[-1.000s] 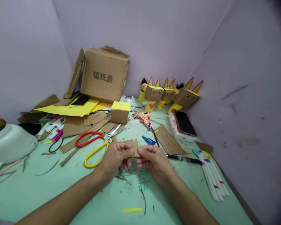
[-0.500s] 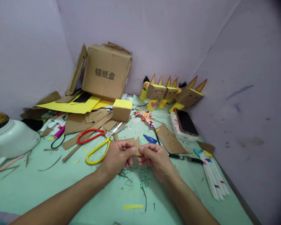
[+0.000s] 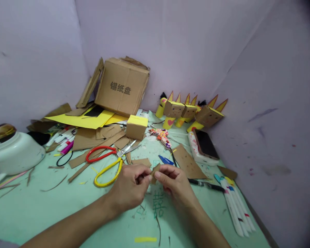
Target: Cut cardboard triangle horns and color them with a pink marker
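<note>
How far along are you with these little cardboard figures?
Done: three box-headed figures with yellow bodies and pointed ears stand by the wall. In hand: the left hand and right hand pinch a small cardboard piece between them. Left: a plain yellow-topped box has no face or ears, and cardboard offcuts lie beside the scissors.

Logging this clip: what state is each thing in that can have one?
Left hand: closed, pinching the cardboard piece.
Right hand: closed, pinching the same piece.
Cardboard piece: held between both hands, above the mat.
Scissors: blades open, lying flat.
Big cardboard box: tilted, flaps open.
Small box: closed, yellow top.
Phone: screen dark, face up.
</note>
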`<state>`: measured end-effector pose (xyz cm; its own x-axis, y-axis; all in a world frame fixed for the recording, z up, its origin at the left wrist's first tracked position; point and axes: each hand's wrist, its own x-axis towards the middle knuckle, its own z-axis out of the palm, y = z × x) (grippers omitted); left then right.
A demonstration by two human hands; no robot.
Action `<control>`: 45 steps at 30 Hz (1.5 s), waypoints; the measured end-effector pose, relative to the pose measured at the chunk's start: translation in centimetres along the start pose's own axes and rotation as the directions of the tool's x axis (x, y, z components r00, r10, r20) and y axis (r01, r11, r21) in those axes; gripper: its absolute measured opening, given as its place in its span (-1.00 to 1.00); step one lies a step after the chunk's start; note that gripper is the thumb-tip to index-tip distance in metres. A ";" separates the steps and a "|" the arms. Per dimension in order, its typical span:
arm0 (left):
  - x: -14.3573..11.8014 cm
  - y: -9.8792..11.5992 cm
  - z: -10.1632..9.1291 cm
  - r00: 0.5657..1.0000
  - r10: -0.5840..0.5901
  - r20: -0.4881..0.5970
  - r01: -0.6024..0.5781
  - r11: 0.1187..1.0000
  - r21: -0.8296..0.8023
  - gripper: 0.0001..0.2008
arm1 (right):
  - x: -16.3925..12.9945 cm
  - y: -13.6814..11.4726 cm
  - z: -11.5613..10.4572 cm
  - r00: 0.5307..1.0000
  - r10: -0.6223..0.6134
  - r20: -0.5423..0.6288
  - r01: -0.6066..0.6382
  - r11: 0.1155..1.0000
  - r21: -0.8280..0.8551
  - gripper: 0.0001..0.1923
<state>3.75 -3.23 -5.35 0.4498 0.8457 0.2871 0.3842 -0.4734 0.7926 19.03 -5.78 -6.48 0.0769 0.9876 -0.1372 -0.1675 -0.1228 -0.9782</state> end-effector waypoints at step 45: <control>3.1 -2.8 -6.6 0.965 -0.240 -0.100 0.253 0.775 0.579 -0.70 | 0.3 -0.4 -0.5 0.978 0.001 -0.209 0.054 0.965 0.257 -0.70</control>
<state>-1.23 2.37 -3.19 0.2613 0.9550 0.1404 0.8785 -0.2955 0.3753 19.61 -5.49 -6.20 0.2808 0.9450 -0.1674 -0.4101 -0.0395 -0.9112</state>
